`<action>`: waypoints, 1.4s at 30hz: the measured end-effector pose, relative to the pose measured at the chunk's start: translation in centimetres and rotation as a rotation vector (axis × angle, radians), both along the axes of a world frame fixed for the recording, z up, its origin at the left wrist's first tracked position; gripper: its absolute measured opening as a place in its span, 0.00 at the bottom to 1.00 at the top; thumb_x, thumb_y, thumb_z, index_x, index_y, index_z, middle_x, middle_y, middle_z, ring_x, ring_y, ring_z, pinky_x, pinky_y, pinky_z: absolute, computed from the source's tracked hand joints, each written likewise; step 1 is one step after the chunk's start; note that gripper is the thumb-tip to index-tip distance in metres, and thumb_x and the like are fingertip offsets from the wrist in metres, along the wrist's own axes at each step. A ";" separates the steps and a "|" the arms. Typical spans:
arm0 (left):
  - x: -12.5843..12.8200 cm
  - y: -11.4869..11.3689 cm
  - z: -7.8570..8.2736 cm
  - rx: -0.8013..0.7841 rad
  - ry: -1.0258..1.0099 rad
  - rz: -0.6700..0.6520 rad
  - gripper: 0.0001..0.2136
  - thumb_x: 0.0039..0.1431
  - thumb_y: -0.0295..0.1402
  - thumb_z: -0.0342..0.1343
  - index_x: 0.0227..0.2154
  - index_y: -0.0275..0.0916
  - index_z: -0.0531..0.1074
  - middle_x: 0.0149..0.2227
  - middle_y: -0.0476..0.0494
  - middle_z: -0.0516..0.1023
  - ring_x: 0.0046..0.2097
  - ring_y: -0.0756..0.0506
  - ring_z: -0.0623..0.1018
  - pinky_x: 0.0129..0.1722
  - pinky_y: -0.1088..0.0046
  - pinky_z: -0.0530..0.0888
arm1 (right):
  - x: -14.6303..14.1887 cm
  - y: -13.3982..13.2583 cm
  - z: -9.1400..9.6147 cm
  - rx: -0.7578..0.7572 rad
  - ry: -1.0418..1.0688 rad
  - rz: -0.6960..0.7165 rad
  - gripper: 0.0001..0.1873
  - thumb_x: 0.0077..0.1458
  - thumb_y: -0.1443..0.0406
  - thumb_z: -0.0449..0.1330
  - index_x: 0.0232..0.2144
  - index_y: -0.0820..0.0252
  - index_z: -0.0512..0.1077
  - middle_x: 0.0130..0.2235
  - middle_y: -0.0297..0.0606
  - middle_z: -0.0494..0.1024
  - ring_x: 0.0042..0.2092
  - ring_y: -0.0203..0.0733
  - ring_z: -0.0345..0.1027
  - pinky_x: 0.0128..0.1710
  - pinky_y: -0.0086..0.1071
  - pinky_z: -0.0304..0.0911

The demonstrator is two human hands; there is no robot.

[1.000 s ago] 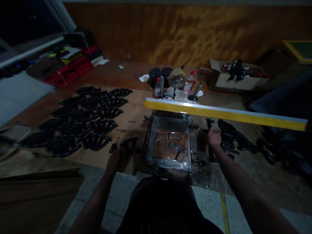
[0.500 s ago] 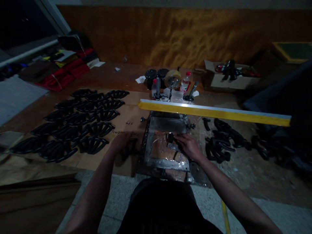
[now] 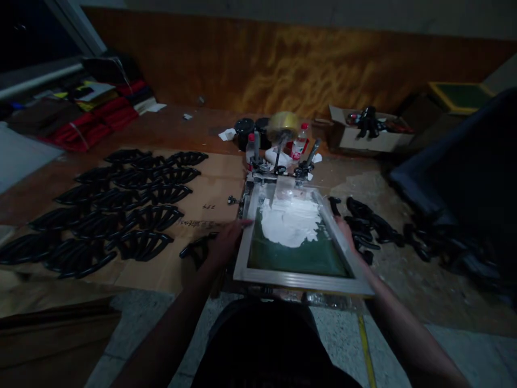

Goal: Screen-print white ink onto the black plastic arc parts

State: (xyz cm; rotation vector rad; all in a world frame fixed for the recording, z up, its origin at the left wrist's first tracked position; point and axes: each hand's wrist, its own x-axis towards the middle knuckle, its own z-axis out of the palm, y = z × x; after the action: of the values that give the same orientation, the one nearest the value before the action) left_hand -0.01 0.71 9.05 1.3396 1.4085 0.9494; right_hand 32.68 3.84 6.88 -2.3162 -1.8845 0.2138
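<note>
Now | left hand [image 3: 226,242], right hand [image 3: 344,231]: each grip grasping metal-framed green mesh screen [image 3: 299,280] | white paste [image 3: 288,221] smeared

A screen frame [image 3: 301,280] is lying flat before the person, with ink [image 3: 291,220] sitting in its far half and bottles [image 3: 299,141] and jars [image 3: 244,130] standing behind it. The left hand [image 3: 226,245] is resting at its left edge and the right hand [image 3: 346,233] at its right. Moulded parts [image 3: 121,205] are lying in rows on cardboard [image 3: 210,199] to the left, a smaller heap [image 3: 367,226] is lying to the right, and a box [image 3: 363,137] is sitting behind that heap.
</note>
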 end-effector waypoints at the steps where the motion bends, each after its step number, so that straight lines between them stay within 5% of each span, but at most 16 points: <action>1: -0.1 -0.7 -1.4 -0.041 0.001 -0.002 0.23 0.63 0.48 0.48 0.49 0.37 0.76 0.49 0.39 0.79 0.53 0.39 0.76 0.52 0.63 0.74 | 0.4 0.8 0.5 0.023 0.015 0.003 0.22 0.63 0.68 0.48 0.53 0.62 0.75 0.50 0.50 0.77 0.49 0.51 0.71 0.49 0.44 0.65; 6: 0.7 -1.6 -6.8 -0.224 -0.020 0.002 0.33 0.58 0.41 0.56 0.64 0.35 0.62 0.46 0.36 0.81 0.47 0.39 0.79 0.46 0.63 0.77 | -4.1 4.7 2.7 0.280 0.021 0.328 0.36 0.59 0.61 0.62 0.66 0.70 0.60 0.68 0.59 0.56 0.64 0.58 0.54 0.62 0.44 0.56; 12: 0.6 -0.7 -9.2 -0.217 0.028 -0.032 0.29 0.58 0.41 0.56 0.61 0.34 0.66 0.48 0.36 0.81 0.47 0.39 0.80 0.49 0.62 0.76 | -9.3 2.7 1.9 -0.097 -0.063 0.620 0.12 0.59 0.69 0.56 0.44 0.64 0.75 0.43 0.47 0.79 0.45 0.49 0.71 0.44 0.36 0.65; 16: 0.3 -0.8 -9.7 -0.175 0.033 -0.044 0.28 0.59 0.41 0.55 0.60 0.34 0.66 0.54 0.34 0.78 0.52 0.39 0.79 0.54 0.62 0.74 | -7.7 -0.6 1.1 -0.136 -0.023 0.922 0.15 0.53 0.73 0.57 0.43 0.62 0.76 0.44 0.46 0.79 0.46 0.47 0.71 0.46 0.35 0.63; 19: 0.4 -0.9 -9.7 -0.197 0.006 -0.034 0.29 0.59 0.42 0.56 0.60 0.34 0.66 0.49 0.35 0.81 0.48 0.39 0.80 0.50 0.62 0.75 | -6.8 -0.7 1.5 -0.179 0.013 1.063 0.16 0.49 0.73 0.58 0.40 0.58 0.77 0.42 0.42 0.80 0.45 0.46 0.71 0.44 0.35 0.62; 24: 0.6 -1.0 -9.4 -0.232 -0.035 -0.001 0.32 0.57 0.46 0.57 0.61 0.34 0.65 0.39 0.38 0.82 0.40 0.40 0.80 0.41 0.64 0.77 | -7.3 -0.8 0.0 -0.011 0.027 0.881 0.15 0.54 0.70 0.56 0.42 0.58 0.77 0.42 0.44 0.81 0.45 0.48 0.70 0.45 0.38 0.63; 29: 0.8 -1.2 -8.8 -0.237 -0.022 0.022 0.31 0.56 0.43 0.57 0.61 0.34 0.65 0.38 0.39 0.81 0.39 0.41 0.80 0.39 0.65 0.77 | -7.0 -3.3 -1.7 -0.013 0.088 0.975 0.20 0.54 0.71 0.56 0.49 0.60 0.76 0.47 0.45 0.80 0.47 0.47 0.72 0.47 0.39 0.66; 32: 0.7 -1.1 -7.7 -0.256 -0.015 0.022 0.31 0.56 0.40 0.57 0.62 0.34 0.64 0.40 0.37 0.82 0.40 0.40 0.80 0.40 0.63 0.77 | -7.4 -1.5 -0.1 -0.037 0.149 0.876 0.19 0.58 0.69 0.57 0.51 0.58 0.75 0.45 0.42 0.81 0.45 0.47 0.73 0.44 0.36 0.66; 36: 0.2 -1.0 -5.0 -0.231 0.003 0.006 0.30 0.58 0.40 0.55 0.63 0.36 0.63 0.48 0.36 0.80 0.47 0.39 0.80 0.47 0.60 0.77 | -7.3 3.7 3.2 0.083 0.139 0.601 0.29 0.62 0.61 0.59 0.65 0.50 0.63 0.53 0.41 0.78 0.49 0.49 0.73 0.46 0.36 0.66; 39: 0.1 -0.8 -2.3 -0.074 0.062 0.047 0.20 0.63 0.40 0.46 0.52 0.39 0.73 0.52 0.38 0.78 0.53 0.38 0.76 0.56 0.56 0.73 | -3.9 7.0 5.0 0.166 0.154 0.356 0.27 0.64 0.57 0.58 0.64 0.52 0.65 0.49 0.41 0.80 0.46 0.47 0.74 0.46 0.36 0.66; 42: 0.7 0.2 0.5 0.057 0.088 0.128 0.18 0.66 0.40 0.42 0.42 0.41 0.77 0.42 0.40 0.80 0.48 0.37 0.77 0.56 0.51 0.72 | 0.9 8.0 5.1 0.229 0.190 0.164 0.23 0.69 0.60 0.47 0.56 0.66 0.73 0.43 0.46 0.81 0.41 0.44 0.74 0.43 0.34 0.67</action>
State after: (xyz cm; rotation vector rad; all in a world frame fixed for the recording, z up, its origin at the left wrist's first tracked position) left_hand 0.73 0.89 9.60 1.3604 1.5598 1.0322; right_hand 33.54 11.84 12.02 -1.9253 -1.8948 0.2160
